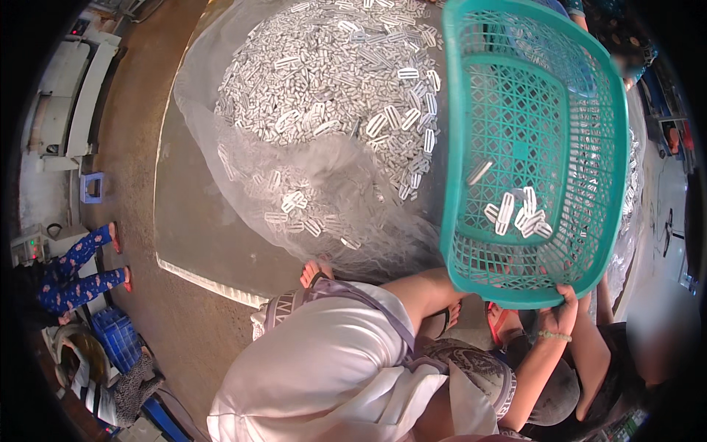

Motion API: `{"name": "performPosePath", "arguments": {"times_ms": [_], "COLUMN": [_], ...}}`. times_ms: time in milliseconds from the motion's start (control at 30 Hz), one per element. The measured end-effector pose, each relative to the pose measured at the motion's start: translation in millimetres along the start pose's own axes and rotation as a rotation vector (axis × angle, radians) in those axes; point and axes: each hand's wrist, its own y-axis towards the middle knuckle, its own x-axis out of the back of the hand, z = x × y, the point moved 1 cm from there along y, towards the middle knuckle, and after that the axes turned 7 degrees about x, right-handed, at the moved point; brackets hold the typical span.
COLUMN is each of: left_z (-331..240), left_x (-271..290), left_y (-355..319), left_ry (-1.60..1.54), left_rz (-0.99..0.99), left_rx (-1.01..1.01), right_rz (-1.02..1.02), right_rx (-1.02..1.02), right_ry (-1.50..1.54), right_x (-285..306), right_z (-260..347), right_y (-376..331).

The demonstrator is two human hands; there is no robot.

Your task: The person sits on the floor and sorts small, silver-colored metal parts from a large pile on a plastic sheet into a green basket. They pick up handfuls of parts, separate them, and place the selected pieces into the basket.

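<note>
My right hand, with a beaded bracelet at the wrist, grips the near rim of a green plastic basket, thumb over the edge. Inside the basket lie several pale oblong slotted pieces that look like strap slide buckles. A bare limb, seemingly my left forearm, runs under the basket's near left corner; my left hand is hidden. Left of the basket, a large pile of similar pieces spreads over a clear plastic sheet. More pieces lie around the sheet's near folds.
The pile rests on a low grey platform with a pale edge. Co-workers sit close at right; a hand shows at the upper right. Far left are a person in blue patterned trousers, a blue crate and a small stool.
</note>
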Motion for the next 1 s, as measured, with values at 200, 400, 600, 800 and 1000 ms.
{"name": "performPosePath", "arguments": {"times_ms": [200, 400, 600, 800, 1000], "left_z": [76, 197, 239, 167, 155], "left_x": [25, 87, 19, -119, -36], "left_y": [-108, -246, -313, -371, -369], "left_ry": [0.119, -0.171, -0.185, -0.781, -0.368], "left_rz": [0.212, -0.515, 0.095, 0.404, -0.443], "left_rx": [-0.122, -0.079, 0.742, 0.732, 0.694], "right_rz": [-0.262, -0.365, -0.526, 0.07, 1.726], "right_rx": [-0.254, -0.308, 0.324, 1.285, 0.877], "right_ry": [-0.084, -0.061, -0.606, -1.29, -1.666], "right_x": [43, 119, 139, -67, -181], "right_z": [-32, -54, -25, -11, -148], "right_y": [57, 93, 99, 12, -22]}}
